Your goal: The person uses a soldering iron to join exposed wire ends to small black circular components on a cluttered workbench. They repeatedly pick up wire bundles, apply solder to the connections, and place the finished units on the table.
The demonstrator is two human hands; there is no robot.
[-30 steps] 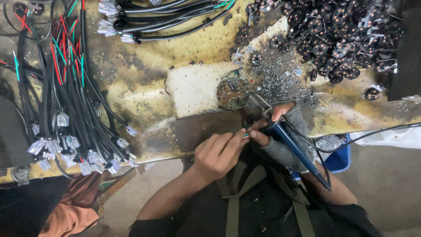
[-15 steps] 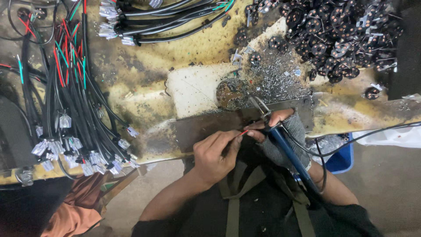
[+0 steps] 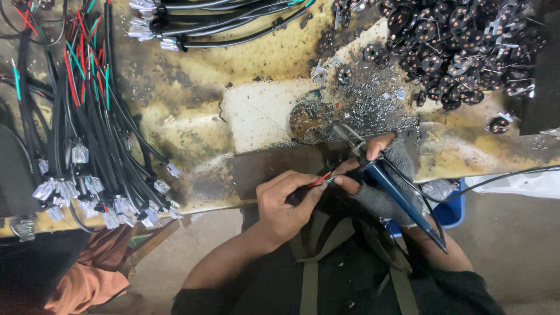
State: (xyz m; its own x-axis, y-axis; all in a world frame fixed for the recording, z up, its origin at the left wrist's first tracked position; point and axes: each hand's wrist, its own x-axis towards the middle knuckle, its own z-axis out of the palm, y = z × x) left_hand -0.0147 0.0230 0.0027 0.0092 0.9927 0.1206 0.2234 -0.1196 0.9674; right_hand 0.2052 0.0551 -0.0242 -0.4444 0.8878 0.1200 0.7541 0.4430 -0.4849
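My left hand pinches the thin red and green wire ends of a black cable at the bench's front edge. My right hand, in a grey fingerless glove, grips a blue-handled soldering iron; its metal tip points up toward a round, dirty solder pad. The right fingertips also touch the wire ends, so both hands meet there. The iron's cord trails back over my right forearm.
A bundle of black cables with clear plug connectors hangs over the bench's left side. More cables lie at the top. A heap of small round black parts fills the top right. A blue bin and a white bag sit below.
The hands have shifted slightly right and closer together. The soldering iron's tip has lifted a little toward the round pad, while the wire ends stay pinched.
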